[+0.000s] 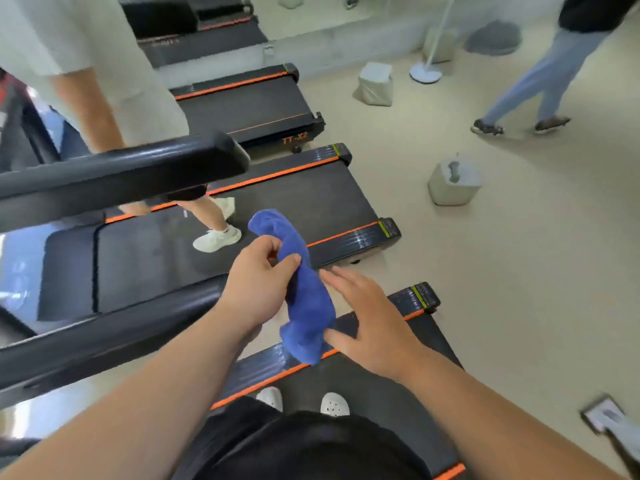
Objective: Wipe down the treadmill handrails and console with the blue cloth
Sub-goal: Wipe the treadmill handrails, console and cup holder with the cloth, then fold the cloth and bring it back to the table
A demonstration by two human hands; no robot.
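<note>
Head view: left hand (pixel 258 277) is pinching the bunched blue cloth (pixel 301 292); right hand (pixel 367 323), fingers spread, is steadying it; loose pinch risks dropping it

Both bare forearms are stretched out forward, hands close together at about the same height. Left hand (pixel 258 282) is curled shut, thumb and fingers pinched around the blue cloth (pixel 304 299). Right hand (pixel 367 320) is flat, fingers spread, thumb touching the cloth's lower end.

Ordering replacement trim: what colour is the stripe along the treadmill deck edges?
Orange stripe, on black side rails; the head view shows it clearly.
</note>
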